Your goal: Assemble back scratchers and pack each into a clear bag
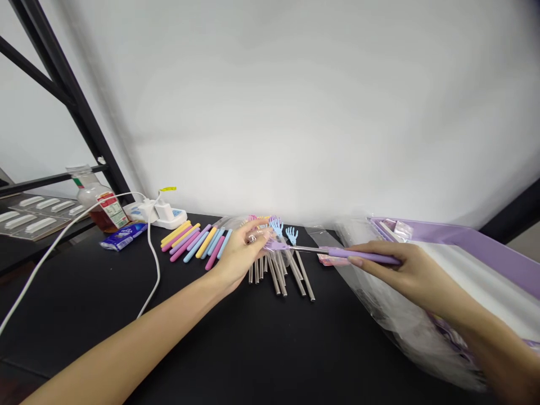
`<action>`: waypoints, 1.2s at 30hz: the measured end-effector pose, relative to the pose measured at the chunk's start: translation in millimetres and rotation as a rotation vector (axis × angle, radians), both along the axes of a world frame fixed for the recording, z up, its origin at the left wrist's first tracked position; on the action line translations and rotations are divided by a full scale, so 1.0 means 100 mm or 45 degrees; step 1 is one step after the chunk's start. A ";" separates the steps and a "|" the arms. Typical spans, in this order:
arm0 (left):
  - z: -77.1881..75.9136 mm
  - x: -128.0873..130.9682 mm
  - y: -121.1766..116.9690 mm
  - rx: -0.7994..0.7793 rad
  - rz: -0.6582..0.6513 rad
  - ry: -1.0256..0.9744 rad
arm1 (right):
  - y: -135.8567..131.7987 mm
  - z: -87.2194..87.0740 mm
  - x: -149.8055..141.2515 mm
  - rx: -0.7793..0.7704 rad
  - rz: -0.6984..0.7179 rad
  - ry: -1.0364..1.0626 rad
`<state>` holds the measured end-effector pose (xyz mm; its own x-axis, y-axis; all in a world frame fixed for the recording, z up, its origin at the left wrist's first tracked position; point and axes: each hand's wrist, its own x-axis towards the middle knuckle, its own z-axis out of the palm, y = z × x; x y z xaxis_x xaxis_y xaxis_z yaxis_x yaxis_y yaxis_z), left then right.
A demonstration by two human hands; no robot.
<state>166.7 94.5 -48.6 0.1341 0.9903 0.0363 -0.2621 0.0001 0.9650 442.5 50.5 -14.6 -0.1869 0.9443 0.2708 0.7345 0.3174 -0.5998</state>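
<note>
My right hand grips the purple handle of a back scratcher, which lies level with its claw end pointing left. At that claw end, my left hand is closed around a clear plastic sleeve. How far the claw sits inside the plastic is hard to make out. Beneath and behind my left hand lie several metal back scratcher rods with claw heads, including a blue claw. Pastel handles in yellow, pink, purple and blue are lined up left of my hand.
A purple tray and a heap of clear plastic bags occupy the right side. To the left are a power strip with white cables, a blue packet and a glass bottle. A white wall rises behind the black table.
</note>
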 end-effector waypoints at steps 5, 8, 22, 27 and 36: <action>-0.01 0.04 -0.02 0.074 0.041 -0.109 | 0.08 -0.20 -0.12 -0.040 0.127 0.101; -0.02 0.03 -0.01 0.068 0.076 -0.127 | 0.05 -0.28 -0.19 -0.063 0.171 0.137; -0.05 0.08 -0.06 0.223 -0.057 -0.063 | -0.12 -0.31 -0.57 0.022 0.269 0.028; 0.00 0.05 -0.03 0.154 0.009 -0.196 | -0.11 -0.22 -0.46 -0.084 0.293 0.025; -0.01 0.14 -0.18 0.348 -0.228 0.075 | -0.11 -0.34 -0.64 -0.087 0.066 0.204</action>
<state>180.5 76.8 -49.8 0.3146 0.9055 0.2847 -0.2252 -0.2202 0.9491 378.8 39.9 -48.3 -0.1955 0.9518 0.2364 0.6117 0.3068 -0.7292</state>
